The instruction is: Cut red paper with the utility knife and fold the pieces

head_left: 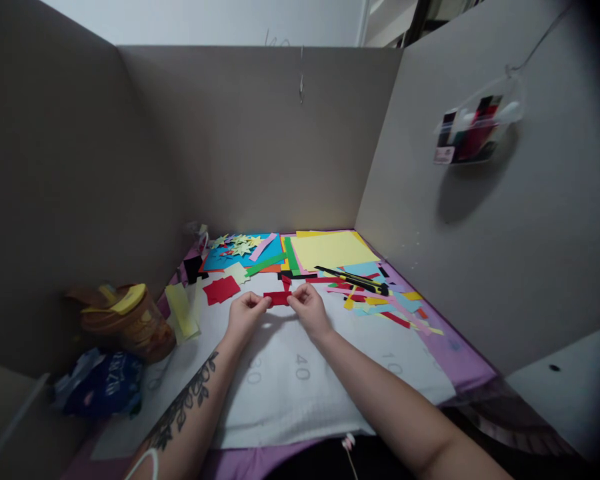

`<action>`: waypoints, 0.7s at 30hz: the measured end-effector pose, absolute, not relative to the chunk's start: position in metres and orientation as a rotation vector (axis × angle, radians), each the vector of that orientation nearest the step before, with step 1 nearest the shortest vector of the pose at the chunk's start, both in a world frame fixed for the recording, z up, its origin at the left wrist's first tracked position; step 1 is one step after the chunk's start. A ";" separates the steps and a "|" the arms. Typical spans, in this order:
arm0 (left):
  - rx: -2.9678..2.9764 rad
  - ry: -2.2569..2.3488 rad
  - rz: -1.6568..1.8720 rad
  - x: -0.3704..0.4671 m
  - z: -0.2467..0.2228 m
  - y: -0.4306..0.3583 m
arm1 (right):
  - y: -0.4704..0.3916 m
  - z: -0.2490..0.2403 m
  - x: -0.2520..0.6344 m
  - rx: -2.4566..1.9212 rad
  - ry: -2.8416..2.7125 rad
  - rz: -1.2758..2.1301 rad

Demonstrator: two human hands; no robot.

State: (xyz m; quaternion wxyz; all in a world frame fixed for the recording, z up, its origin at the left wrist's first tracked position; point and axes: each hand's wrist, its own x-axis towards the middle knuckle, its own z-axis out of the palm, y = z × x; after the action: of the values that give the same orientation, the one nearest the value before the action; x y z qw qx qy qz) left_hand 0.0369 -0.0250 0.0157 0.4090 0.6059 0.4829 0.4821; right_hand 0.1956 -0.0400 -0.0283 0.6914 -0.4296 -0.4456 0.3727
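Observation:
A small red strip of paper (pixel 279 299) is stretched level between my two hands, just above the white cloth. My left hand (pixel 246 315) pinches its left end between thumb and fingers. At the other end my right hand (pixel 310 308) grips it in the same way. Red paper squares (pixel 221 290) lie beyond my left hand. Past my right hand rests a black and yellow utility knife (pixel 357 280) on scattered paper strips (pixel 380 308) of several colours. Straight behind the strip, a green paper strip (pixel 291 257) lies on the sheets.
Paper stars (pixel 241 247) lie on a blue sheet (pixel 217 260) at the back left. Yellow sheets (pixel 335 250) are stacked at the back right. A brown cup (pixel 145 327) and a blue packet (pixel 103 383) stand at the left. Grey panels (pixel 260 140) enclose the table; a plastic bag (pixel 475 130) hangs right.

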 end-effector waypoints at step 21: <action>1.384 1.071 1.117 0.036 0.011 -0.022 | -0.042 -0.030 0.197 -1.031 -1.038 0.789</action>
State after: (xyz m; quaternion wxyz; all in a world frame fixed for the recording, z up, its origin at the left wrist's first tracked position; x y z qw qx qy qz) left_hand 0.0363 -0.0221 0.0106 0.5078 0.5742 0.4444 0.4636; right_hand 0.1970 -0.0419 -0.0297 0.6741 -0.4583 -0.4612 0.3504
